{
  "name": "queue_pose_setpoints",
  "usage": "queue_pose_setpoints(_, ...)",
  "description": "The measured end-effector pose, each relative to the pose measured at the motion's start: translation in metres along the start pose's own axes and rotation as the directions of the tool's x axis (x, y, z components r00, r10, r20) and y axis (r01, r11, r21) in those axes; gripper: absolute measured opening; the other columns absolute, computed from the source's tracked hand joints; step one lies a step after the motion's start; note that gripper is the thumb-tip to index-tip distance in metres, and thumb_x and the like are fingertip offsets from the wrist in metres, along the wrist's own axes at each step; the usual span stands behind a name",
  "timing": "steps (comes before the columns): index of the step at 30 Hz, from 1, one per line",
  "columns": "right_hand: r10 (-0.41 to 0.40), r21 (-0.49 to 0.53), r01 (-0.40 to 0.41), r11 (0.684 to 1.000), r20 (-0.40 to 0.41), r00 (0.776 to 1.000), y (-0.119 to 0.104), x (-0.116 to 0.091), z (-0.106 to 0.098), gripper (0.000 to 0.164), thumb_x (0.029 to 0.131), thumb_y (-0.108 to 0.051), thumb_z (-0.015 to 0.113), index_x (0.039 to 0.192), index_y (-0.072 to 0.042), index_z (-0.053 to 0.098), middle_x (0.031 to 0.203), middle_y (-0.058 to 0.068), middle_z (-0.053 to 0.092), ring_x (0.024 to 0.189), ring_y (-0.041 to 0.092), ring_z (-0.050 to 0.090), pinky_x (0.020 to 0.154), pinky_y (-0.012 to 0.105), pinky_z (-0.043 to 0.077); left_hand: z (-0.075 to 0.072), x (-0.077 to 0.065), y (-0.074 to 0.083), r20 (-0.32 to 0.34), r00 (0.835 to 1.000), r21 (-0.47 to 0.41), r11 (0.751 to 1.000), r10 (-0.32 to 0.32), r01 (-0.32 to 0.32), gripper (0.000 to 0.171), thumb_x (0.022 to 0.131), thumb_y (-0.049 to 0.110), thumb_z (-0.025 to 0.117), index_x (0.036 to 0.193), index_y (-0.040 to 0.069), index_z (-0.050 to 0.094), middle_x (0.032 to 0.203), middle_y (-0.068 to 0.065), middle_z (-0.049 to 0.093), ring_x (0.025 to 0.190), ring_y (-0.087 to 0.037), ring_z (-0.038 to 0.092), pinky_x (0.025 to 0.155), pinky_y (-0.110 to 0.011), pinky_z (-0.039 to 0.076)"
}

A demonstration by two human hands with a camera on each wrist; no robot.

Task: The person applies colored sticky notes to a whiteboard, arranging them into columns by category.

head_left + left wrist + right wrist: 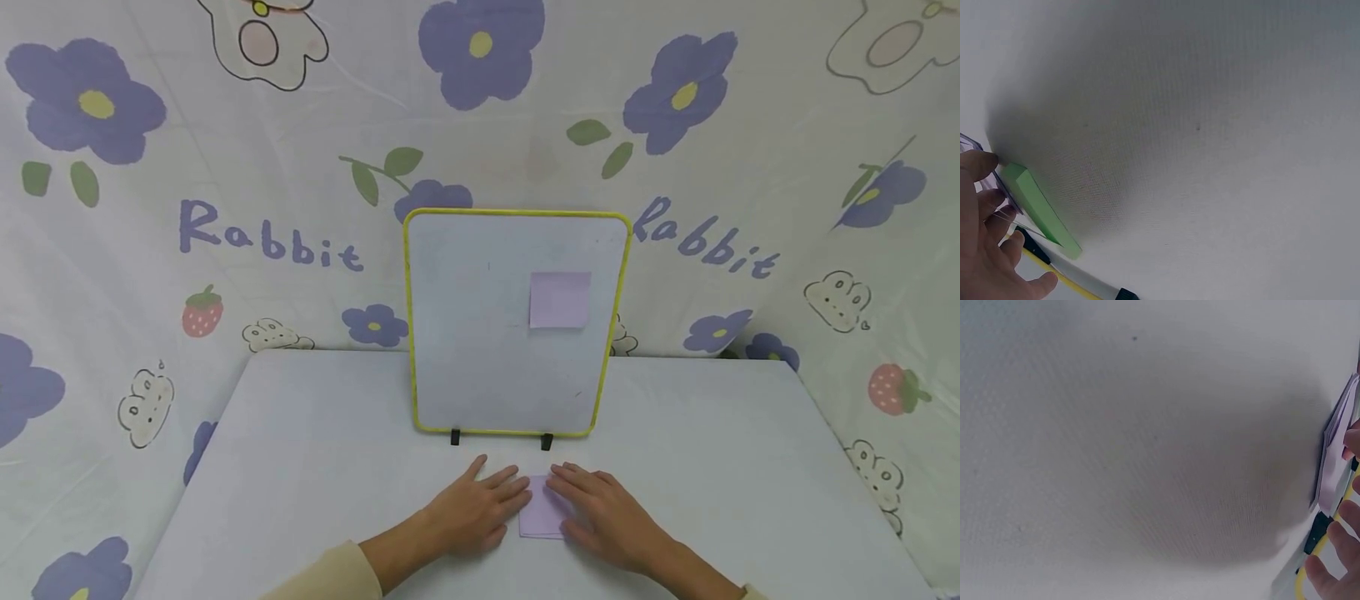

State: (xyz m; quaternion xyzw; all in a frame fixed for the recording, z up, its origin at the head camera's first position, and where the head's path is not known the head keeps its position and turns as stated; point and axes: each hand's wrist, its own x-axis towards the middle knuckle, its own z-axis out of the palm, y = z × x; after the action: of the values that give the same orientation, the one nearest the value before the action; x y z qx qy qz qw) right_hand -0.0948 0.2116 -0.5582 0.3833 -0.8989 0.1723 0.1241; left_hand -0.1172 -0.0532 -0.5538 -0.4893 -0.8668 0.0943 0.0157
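In the head view, a person's left hand [476, 510], fingers spread and gripping nothing, touches the left side of a square stack of lilac paper [542, 510] on the counter. The right hand [611, 517] bends over its right side; whether its fingers pinch a sheet cannot be told. Just behind stands a yellow-framed whiteboard [487, 358] on small black feet [455, 437], bearing a square lilac paper note [560, 300]. Uneven pulling could crease a sheet; a forward bump might tip the board. The counter [315, 467] is smooth and white, with white fabric [525, 162] behind, printed with purple flowers and "Rabbit".

In the left wrist view, a pale green block [1047, 215] lies beside the fingers.

In the right wrist view, the stack's layered edge shows at the right, partly behind fingers.
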Motion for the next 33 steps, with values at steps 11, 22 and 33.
queue_pose_setpoints(11,-0.009,-0.006,0.010,1.000,0.034,0.999,-0.003,-0.005,-0.001,0.048,0.077,-0.024,0.082,0.120,-0.005,0.069,0.130,0.011,0.065,0.122,0.029,0.060,0.091,0.046,0.051,-0.008,0.001,0.001,0.032,0.999,0.005,1.000,-0.001,0.001,0.055,0.099,0.040,0.053,0.150,0.022,0.047,0.154,0.005,0.044,0.143,-0.013,0.037,0.109,-0.048,0.037)
queue_pose_setpoints(22,-0.003,-0.017,0.004,1.000,0.100,0.995,0.000,-0.008,-0.001,0.047,0.078,-0.030,0.082,0.117,-0.006,0.070,0.128,0.009,0.066,0.120,0.025,0.061,0.091,0.042,0.051,-0.010,0.001,0.003,0.042,0.999,-0.011,1.000,-0.007,0.007,0.053,0.099,0.038,0.052,0.149,0.022,0.048,0.154,0.005,0.044,0.142,-0.013,0.038,0.110,-0.047,0.037)
queue_pose_setpoints(33,0.061,0.021,-0.065,0.998,0.182,0.982,-0.004,-0.003,-0.008,0.039,0.085,-0.030,0.077,0.117,-0.007,0.073,0.129,0.007,0.067,0.121,0.023,0.061,0.093,0.044,0.051,-0.008,0.001,0.002,0.062,0.998,-0.049,0.999,-0.005,0.009,0.053,0.100,0.038,0.051,0.151,0.022,0.046,0.155,0.005,0.042,0.144,-0.013,0.036,0.110,-0.048,0.036)
